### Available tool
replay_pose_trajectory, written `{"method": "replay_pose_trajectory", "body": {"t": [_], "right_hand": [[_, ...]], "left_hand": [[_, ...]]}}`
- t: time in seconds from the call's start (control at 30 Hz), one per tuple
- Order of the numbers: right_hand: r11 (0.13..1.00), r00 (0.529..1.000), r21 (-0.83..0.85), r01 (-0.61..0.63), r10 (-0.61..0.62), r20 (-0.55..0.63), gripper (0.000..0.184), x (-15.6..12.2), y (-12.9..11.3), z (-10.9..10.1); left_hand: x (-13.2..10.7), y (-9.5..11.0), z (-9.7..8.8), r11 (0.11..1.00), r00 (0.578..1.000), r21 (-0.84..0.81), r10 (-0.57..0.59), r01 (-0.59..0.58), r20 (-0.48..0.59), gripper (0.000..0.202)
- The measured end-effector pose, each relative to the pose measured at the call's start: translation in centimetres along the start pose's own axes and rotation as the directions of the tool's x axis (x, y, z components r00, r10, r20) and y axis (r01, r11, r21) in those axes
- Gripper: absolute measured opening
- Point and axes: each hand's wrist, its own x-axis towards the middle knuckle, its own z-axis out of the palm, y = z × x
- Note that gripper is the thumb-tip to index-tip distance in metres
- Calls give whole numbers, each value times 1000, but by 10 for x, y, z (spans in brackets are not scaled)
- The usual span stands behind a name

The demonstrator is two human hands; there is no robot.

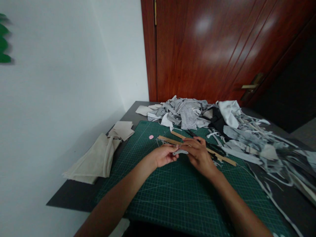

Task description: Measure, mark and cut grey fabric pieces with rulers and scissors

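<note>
A small folded piece of grey fabric [180, 152] is held between my two hands above the green cutting mat [158, 197]. My left hand [164, 155] pinches its left end between thumb and fingers. On the other side, my right hand [197, 153] grips the right end, its fingers curled over and partly hiding the cloth. Just beyond the hands lie two wooden strips [225, 160], crossing behind my right hand. Black scissors [217, 148] rest beside them, partly covered by that hand.
A heap of grey and white fabric scraps [189, 113] lines the table's back, spreading into long strips [266, 154] at the right. Folded cream cloth [95, 161] and pale fabric squares [122, 130] lie along the left wall. A pink disc [151, 137] sits on the mat.
</note>
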Motion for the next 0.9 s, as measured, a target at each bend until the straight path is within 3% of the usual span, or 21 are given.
{"method": "replay_pose_trajectory", "body": {"t": [0.07, 0.1, 0.17, 0.23, 0.3, 0.37, 0.5, 0.7, 0.9], "right_hand": [[986, 990, 103, -133, 138, -42, 31, 1, -1, 6], [962, 974, 180, -207, 220, -57, 24, 1, -1, 10], [867, 916, 356, -350, 396, -65, 20, 2, 0, 17], [733, 846, 509, -451, 533, -19, 26, 3, 0, 22], [616, 806, 606, -503, 588, 72, 33, 4, -2, 24], [538, 798, 663, -520, 584, 152, 37, 6, -6, 24], [487, 797, 706, -514, 576, 183, 39, 9, -14, 22], [524, 770, 684, -507, 632, 86, 38, 9, -14, 23], [574, 742, 651, -496, 670, -25, 34, 4, -13, 30]], "left_hand": [[-1, 1, -1, 990, 996, 112, 85, -81, -25, 32], [-2, 2, 0, 969, 982, 175, 183, -174, -36, 39], [-3, 4, 1, 875, 911, 281, 413, -395, -4, 51], [-4, 4, 3, 763, 834, 358, 542, -539, 101, 58], [-4, 3, 5, 684, 798, 439, 584, -582, 148, 54], [-3, 2, 7, 639, 780, 518, 619, -568, 91, 40], [-3, 1, 7, 685, 811, 535, 586, -494, 0, 29], [-3, -4, 12, 741, 827, 504, 556, -445, -87, 33], [1, -3, 9, 809, 877, 417, 477, -414, -55, 30]]}}
